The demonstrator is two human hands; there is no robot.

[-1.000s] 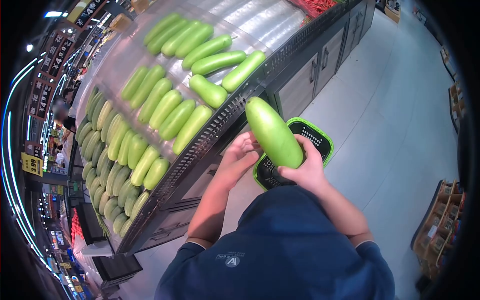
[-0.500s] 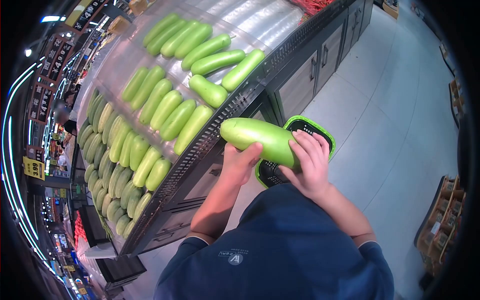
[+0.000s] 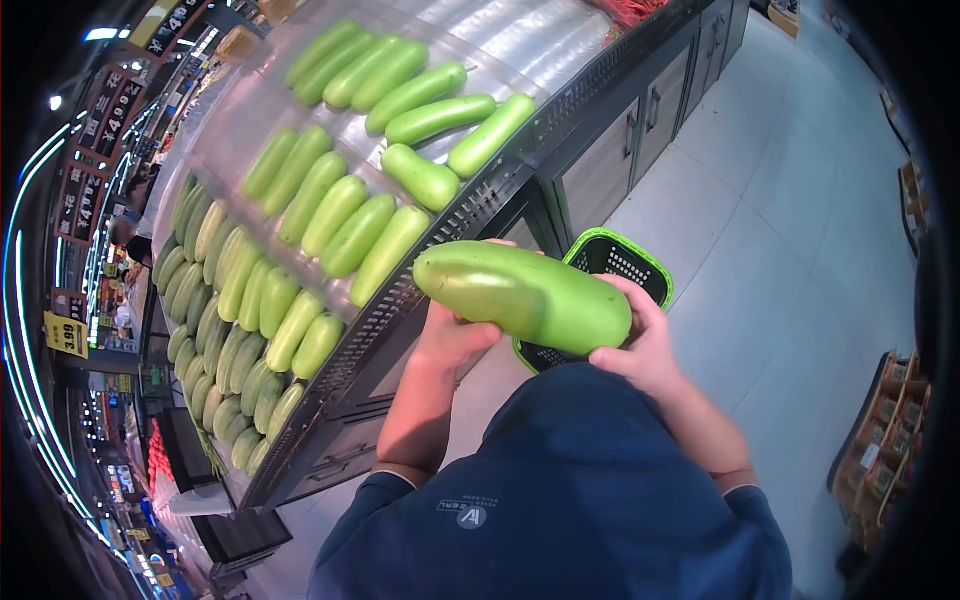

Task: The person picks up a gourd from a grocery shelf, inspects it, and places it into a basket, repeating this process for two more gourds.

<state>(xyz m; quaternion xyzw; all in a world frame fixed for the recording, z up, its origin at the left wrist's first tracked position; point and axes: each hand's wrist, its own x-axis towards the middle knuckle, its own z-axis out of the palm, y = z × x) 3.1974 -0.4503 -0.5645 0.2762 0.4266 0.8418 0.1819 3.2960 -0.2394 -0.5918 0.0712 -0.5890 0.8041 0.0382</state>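
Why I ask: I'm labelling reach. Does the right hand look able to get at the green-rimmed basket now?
Probably not: the right hand is busy supporting the green gourd, which partly hides the basket, though its far rim looks free.

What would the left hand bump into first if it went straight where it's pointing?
The big green gourd, which the left hand already touches. Past that, maybe the stand's black edge, though depth is hard to judge.

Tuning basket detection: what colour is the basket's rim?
The rim is bright green, clearest in the head view.
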